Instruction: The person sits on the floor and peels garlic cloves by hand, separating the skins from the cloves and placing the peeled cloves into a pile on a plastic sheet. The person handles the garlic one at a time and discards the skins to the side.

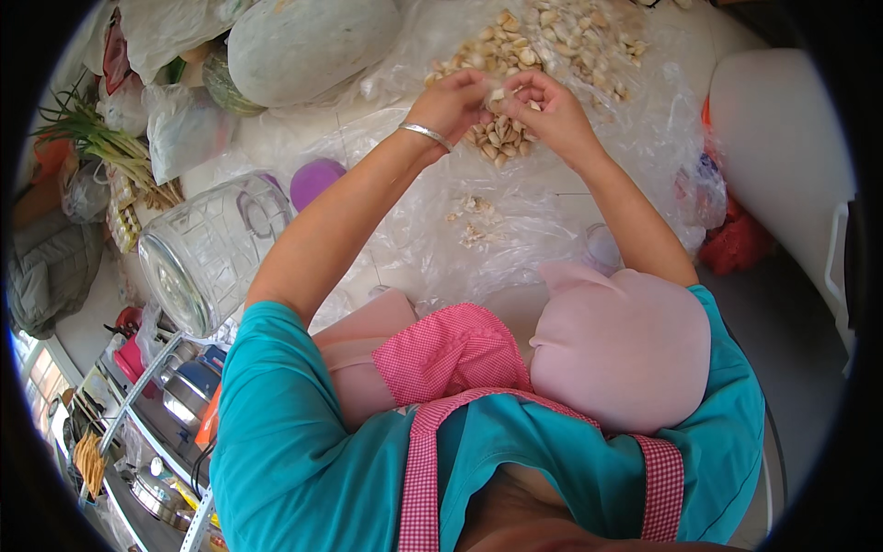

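Note:
Both my hands are close together over a pile of garlic cloves (pixel 499 143) on clear plastic sheeting (pixel 414 207). My left hand (pixel 455 103), with a silver bangle (pixel 426 136) at the wrist, has its fingertips drawn together; what they pinch is blurred. My right hand (pixel 548 114) grips a pale garlic clove (pixel 497 99) between thumb and fingers, and another clove shows by its curled fingers. Beyond the hands lies a larger heap of garlic cloves (pixel 586 41), partly under plastic. Small bits of garlic skin (pixel 477 219) lie on the sheeting nearer my knees.
A large clear glass jar (pixel 214 241) lies on its side at the left, beside a purple lid (pixel 316 183). Farther up are a big winter melon (pixel 310 48) and green onions (pixel 124 148). A metal shelf (pixel 131 407) holds pots at lower left; a white appliance (pixel 779 159) stands right.

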Available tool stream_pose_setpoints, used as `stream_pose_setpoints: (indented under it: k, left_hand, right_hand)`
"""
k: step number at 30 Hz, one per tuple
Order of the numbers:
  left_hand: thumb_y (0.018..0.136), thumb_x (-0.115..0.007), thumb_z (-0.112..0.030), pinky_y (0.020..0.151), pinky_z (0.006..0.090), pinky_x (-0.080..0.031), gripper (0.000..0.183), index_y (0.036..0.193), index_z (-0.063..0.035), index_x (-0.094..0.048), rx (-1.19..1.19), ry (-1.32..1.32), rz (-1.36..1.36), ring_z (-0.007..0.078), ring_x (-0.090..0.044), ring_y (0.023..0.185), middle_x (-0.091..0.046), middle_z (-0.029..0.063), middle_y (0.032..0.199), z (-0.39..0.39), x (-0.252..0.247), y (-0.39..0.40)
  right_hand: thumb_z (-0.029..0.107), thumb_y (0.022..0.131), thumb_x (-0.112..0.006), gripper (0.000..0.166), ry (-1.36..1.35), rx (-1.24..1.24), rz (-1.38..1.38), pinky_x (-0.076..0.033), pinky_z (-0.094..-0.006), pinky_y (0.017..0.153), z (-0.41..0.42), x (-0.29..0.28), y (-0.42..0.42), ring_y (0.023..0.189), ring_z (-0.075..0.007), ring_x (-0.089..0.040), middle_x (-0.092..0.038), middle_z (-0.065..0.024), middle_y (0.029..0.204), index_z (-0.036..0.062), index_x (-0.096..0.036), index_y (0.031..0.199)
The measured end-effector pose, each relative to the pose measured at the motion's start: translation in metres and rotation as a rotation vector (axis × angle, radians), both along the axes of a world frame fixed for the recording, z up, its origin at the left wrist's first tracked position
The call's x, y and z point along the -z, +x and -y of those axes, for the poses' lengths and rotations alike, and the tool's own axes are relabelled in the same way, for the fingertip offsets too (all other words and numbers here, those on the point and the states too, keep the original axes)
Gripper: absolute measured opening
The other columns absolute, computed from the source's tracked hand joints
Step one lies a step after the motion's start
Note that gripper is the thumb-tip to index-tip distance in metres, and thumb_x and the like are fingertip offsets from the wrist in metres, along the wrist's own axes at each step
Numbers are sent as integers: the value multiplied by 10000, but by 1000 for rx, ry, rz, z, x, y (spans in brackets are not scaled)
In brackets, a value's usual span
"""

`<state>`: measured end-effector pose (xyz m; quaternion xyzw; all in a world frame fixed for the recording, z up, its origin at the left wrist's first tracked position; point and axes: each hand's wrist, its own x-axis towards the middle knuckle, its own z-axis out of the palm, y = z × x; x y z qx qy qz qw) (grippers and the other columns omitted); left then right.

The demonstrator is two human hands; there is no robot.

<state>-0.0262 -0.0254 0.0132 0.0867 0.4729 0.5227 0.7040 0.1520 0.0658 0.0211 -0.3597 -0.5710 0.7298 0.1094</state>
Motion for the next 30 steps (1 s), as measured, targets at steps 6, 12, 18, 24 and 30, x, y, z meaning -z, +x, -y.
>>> stream_pose_setpoints:
  k: [6,12,18,24,30]
  left_hand:
    - [944,-637,-148,759,284,-508,204,1088,-14,-582,170,94,-460,144,-623,816,-653,61,961,0,-24,11]
    - [946,-642,-148,752,300,-549,169,1017,6,-631,63,120,-349,162,-657,802,-670,76,958,4,-17,7]
    - [947,-641,-143,761,298,-568,151,996,0,-642,-91,5,-127,177,-658,791,-661,74,991,2,-12,6]
    - [947,-622,-88,700,265,-542,99,991,0,-637,-65,-67,-239,169,-637,747,-651,66,945,1,-16,11]
    - [941,-583,-20,650,257,-504,103,1026,21,-624,-75,-111,-209,146,-570,663,-633,66,885,-1,-21,17]
  right_hand:
    - [241,804,-774,294,274,29,61,-447,-225,648,2,20,2,727,-60,-570,-631,11,771,61,-635,990]
    - [215,811,-769,289,183,36,-34,-451,-225,638,3,17,0,710,-64,-563,-617,9,796,39,-630,992]
    - [181,823,-759,286,-117,41,15,-434,-210,638,-1,-6,0,721,-53,-535,-589,23,823,48,-625,1037]
    - [120,871,-689,289,123,16,-110,-428,-203,679,7,-8,1,743,-42,-530,-590,35,828,122,-638,1156]
    - [100,901,-661,267,244,56,-98,-422,-203,660,11,7,-2,776,-49,-539,-608,14,873,128,-654,1167]
